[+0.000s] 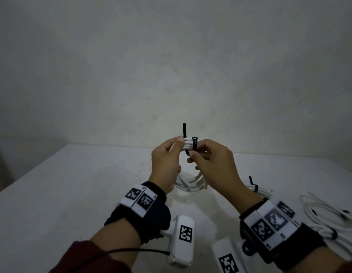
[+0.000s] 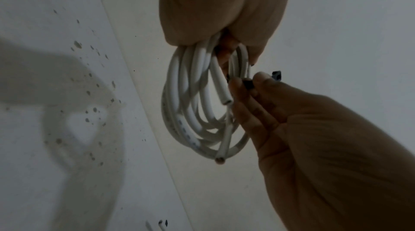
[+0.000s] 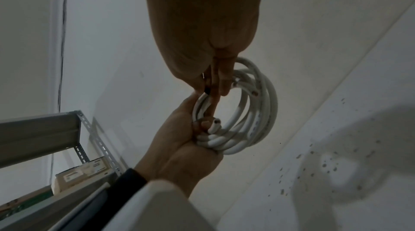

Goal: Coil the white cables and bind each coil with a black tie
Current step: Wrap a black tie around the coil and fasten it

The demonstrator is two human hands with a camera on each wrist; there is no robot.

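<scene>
A coil of white cable (image 1: 188, 184) hangs in the air above the white table (image 1: 72, 184), seen also as the coil (image 2: 193, 107) and the coil (image 3: 253, 110) in the wrist views. My left hand (image 1: 168, 156) grips the top of the coil. A black tie (image 1: 194, 143) loops over the coil's top strands, its free end sticking straight up. My right hand (image 1: 205, 156) pinches the tie just under the strands; the tie (image 2: 276, 75) pokes out past its fingertips. Two cut cable ends dangle inside the loop.
At the right of the table lie bound cable coils (image 1: 257, 189) with black ties and loose white cables (image 1: 324, 211). Dark specks dot the table. A plain wall stands behind. A metal shelf (image 3: 44, 133) with boxes shows in the right wrist view.
</scene>
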